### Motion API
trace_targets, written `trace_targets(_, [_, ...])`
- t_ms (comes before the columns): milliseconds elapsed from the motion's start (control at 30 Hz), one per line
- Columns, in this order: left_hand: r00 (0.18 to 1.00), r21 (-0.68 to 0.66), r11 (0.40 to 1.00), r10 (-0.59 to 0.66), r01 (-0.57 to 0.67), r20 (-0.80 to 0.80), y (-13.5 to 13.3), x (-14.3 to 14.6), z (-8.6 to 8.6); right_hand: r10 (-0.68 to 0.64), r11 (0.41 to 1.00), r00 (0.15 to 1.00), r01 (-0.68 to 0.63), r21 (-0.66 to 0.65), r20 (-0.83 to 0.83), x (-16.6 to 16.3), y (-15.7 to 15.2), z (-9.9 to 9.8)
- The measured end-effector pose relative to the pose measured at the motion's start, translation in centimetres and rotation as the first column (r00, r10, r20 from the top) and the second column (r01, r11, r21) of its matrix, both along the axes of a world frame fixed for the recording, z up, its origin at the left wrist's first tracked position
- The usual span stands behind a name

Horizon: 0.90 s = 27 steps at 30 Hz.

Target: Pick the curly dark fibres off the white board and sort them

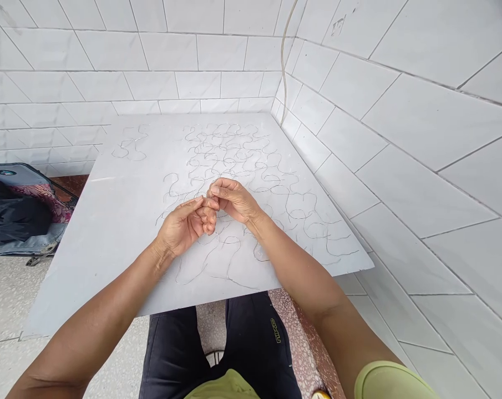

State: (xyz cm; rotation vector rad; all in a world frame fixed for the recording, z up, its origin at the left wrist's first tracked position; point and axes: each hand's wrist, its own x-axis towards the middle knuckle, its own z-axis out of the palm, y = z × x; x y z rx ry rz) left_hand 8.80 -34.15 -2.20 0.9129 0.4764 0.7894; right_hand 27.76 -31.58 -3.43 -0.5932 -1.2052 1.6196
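Observation:
Above the middle of a white board (pixel 113 233), my left hand (pixel 186 221) and my right hand (pixel 236 204) meet with their fingertips close together. Thumb and forefinger are pinched on each hand. Whatever lies between the fingertips is too fine to make out. Thin, dark, curly wire-like strands (pixel 226 277) are spread over the board beneath and around both hands, many in S-shaped bends. A smaller group of pale curly strands (pixel 130 148) lies at the board's far left.
White tiled walls (pixel 421 127) border the board at the back and right. A thin cable (pixel 283 52) hangs down the corner. On the left stands a folding chair (pixel 46 244) with dark cloth (pixel 15 216) on it. My legs (pixel 254 338) are under the board's front edge.

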Motion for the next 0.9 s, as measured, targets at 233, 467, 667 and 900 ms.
trace_targets(233, [0.987, 0.062, 0.995, 0.092, -0.084, -0.133, -0.11, 0.09, -0.21, -0.095, 0.981, 0.983, 0.066, 0.181, 0.156, 0.17, 0.02, -0.03])
trace_targets(467, [0.973, 0.162, 0.983, 0.120, -0.088, -0.198, -0.16, 0.27, -0.67, -0.199, 0.965, 0.952, 0.150, 0.216, 0.232, -0.33, -0.07, -0.31])
trace_targets(667, [0.967, 0.088, 0.994, 0.090, -0.070, -0.239, -0.24, 0.22, -0.20, -0.246, 0.959, 0.956, 0.216, 0.184, 0.158, -0.22, 0.41, -0.47])
trace_targets(900, [0.855, 0.214, 0.955, 0.280, -0.204, -0.437, -0.65, 0.54, 0.04, -0.136, 0.984, 0.980, 0.116, 0.134, 0.149, -0.29, 0.36, -0.43])
